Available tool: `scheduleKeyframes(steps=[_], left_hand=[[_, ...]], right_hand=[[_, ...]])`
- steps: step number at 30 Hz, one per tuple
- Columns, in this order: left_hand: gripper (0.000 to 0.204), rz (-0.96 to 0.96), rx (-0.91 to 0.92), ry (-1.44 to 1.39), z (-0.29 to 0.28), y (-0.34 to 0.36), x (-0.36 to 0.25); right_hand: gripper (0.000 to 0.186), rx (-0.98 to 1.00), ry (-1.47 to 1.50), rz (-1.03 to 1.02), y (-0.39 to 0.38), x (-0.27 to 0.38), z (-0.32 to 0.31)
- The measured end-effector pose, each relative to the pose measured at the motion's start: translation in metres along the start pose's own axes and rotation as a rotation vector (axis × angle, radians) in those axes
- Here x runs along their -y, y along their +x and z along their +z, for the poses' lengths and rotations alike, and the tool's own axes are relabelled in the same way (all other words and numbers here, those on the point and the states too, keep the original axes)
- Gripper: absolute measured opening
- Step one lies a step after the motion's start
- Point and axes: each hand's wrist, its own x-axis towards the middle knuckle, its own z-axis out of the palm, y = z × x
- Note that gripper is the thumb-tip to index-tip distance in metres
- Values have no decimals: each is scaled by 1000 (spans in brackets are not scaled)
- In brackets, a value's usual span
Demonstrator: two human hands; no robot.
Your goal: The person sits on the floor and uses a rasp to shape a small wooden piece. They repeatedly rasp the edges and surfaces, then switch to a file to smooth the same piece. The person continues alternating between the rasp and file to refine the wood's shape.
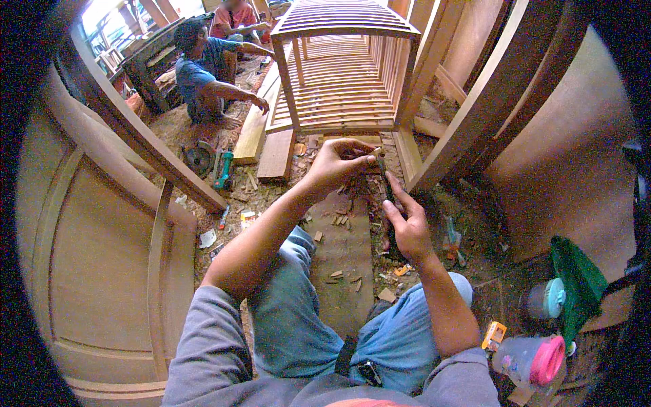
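Observation:
My left hand (342, 163) is raised in front of me, thumb and fingers closed in a pinch on a small piece of wood (378, 152). Just to its right, my right hand (410, 227) grips a slim, dark, blade-like tool (387, 183), index finger stretched along it. The tool's far end meets the small wood piece at my left fingertips. Its exact kind is too small to make out. Below my hands runs a wide plank (339, 258) between my knees, strewn with small wood offcuts (340, 220).
A slatted wooden frame (346, 81) stands ahead. Left of it, a person in blue (210, 74) sits near a circular saw (200, 159) and a green power tool (224, 169). Panelled doors (102, 251) flank me. A pink-lidded jar (529, 359) and a teal-lidded container (546, 298) stand right.

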Motion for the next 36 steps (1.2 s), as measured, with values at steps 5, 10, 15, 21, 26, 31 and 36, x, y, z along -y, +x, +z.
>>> scheduleKeyframes(steps=[5,10,15,21,26,31,36], left_hand=[[29,-10,30,-37,1,-3,-6],[29,-56,27,-53,0,-4,-13],[28,-29,8,-170,3,4,-12],[32,-62,-23,-140,12,8,-11],[32,-51,-35,-146,17,-8,-27],[33,-28,-64,47,10,-14,-36],[30,-1,-41,4,4,-13,-27]], right_hand=[[48,16,14,35,0,0,0],[46,-47,-10,53,-1,3,4],[42,-122,6,-27,0,2,6],[40,-222,-260,-212,5,-14,1],[41,-131,-59,-44,1,-11,2],[42,-68,-58,-61,1,0,3],[43,1,83,-7,2,2,2]])
